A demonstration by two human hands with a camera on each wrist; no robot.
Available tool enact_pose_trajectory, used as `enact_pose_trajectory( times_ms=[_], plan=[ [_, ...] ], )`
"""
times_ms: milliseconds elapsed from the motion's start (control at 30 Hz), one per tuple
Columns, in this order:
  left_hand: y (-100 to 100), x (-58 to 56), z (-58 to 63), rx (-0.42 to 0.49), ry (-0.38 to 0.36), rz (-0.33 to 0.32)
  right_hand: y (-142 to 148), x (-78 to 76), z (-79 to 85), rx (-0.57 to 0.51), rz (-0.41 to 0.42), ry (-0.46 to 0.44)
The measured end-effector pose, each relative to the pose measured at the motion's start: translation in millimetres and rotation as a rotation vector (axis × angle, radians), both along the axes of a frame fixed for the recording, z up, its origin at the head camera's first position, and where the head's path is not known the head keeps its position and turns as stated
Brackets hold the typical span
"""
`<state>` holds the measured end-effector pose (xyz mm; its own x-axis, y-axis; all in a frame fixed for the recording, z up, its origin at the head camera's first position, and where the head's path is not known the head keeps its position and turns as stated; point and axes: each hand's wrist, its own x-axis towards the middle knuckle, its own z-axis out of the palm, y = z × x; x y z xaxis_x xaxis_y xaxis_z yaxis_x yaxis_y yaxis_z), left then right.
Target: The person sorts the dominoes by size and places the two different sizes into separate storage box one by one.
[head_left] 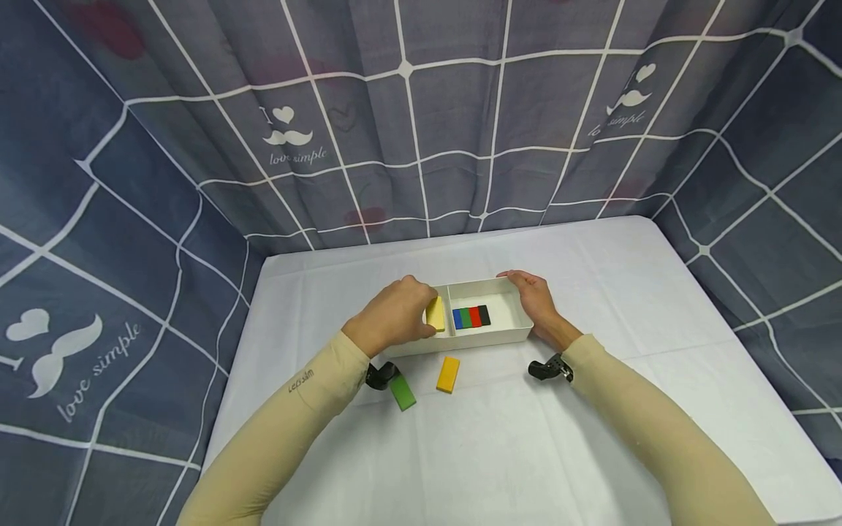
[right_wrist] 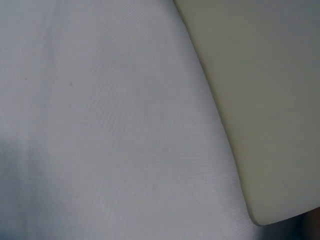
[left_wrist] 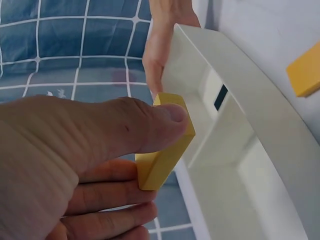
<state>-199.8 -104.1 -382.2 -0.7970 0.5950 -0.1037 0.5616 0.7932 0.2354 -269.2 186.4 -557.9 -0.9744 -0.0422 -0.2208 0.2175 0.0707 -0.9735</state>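
Note:
My left hand (head_left: 400, 313) pinches a light yellow block (left_wrist: 167, 155) between thumb and fingers, over the left compartment of a divided white box (head_left: 487, 337). In the left wrist view the block is tilted and held beside the box wall (left_wrist: 250, 90). At the box's right end, my right hand (head_left: 536, 301) grips the wall. A row of blue, green, red and black blocks (head_left: 471, 316) lies against the divider in the right compartment. The right wrist view shows only a box wall (right_wrist: 265, 115) and cloth, with most of the right hand out of frame.
On the white tablecloth (head_left: 500, 446), an orange-yellow block (head_left: 448, 375) lies in front of the box. Left of it is a green block (head_left: 403, 393), partly covered by the left wrist camera (head_left: 381, 375). Grey checked curtains (head_left: 447, 131) surround the table's back and sides.

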Motion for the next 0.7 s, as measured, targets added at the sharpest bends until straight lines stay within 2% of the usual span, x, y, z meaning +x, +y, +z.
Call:
enact_pose_trajectory(
  times_ms=[300, 700],
  plan=[
    [-2, -10.5, -15.9, -0.01, -0.035, 0.025, 0, -0.2, -1.0, 0.003, -0.003, 0.001],
    [2, -18.9, -42.0, -0.039, -0.019, 0.048, 0, 0.7, -0.7, -0.006, -0.002, 0.003]
  ],
)
